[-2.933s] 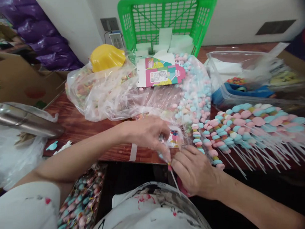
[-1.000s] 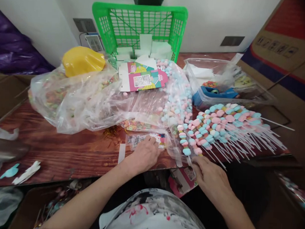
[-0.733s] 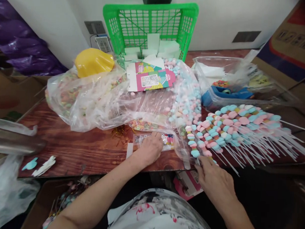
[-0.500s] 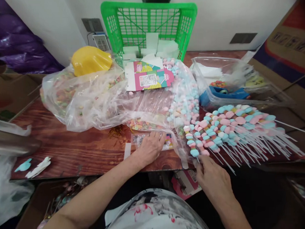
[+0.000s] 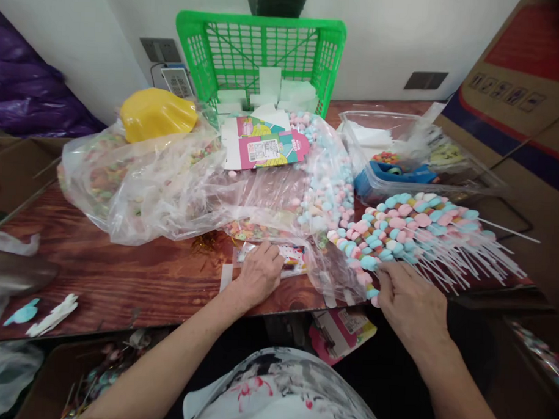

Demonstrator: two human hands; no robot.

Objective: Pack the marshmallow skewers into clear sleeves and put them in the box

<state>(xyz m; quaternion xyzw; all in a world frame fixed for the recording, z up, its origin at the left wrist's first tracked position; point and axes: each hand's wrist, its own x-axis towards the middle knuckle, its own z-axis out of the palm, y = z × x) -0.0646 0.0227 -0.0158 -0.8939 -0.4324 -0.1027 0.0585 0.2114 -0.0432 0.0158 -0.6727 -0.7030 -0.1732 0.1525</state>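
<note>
My left hand (image 5: 257, 273) rests palm down on a small clear printed packet (image 5: 292, 259) at the table's front edge, fingers curled over it. My right hand (image 5: 411, 298) lies on the near end of a row of marshmallow skewers (image 5: 411, 229) with pink, blue and white pieces on white sticks; its fingers close on the stick of the nearest skewer (image 5: 367, 283). A clear bag of loose pink and blue marshmallows (image 5: 328, 184) lies between the two hands, further back.
A green plastic basket (image 5: 260, 53) stands at the back wall. A big clear bag of coloured candy (image 5: 134, 174) with a yellow object (image 5: 157, 112) fills the left. A clear tub (image 5: 419, 156) sits back right. A printed carton (image 5: 261, 148) lies on the bags. Cardboard boxes stand at right.
My right hand has moved right and up from the table edge onto the skewer row. My left hand has stayed on the packet. The view shifted slightly.
</note>
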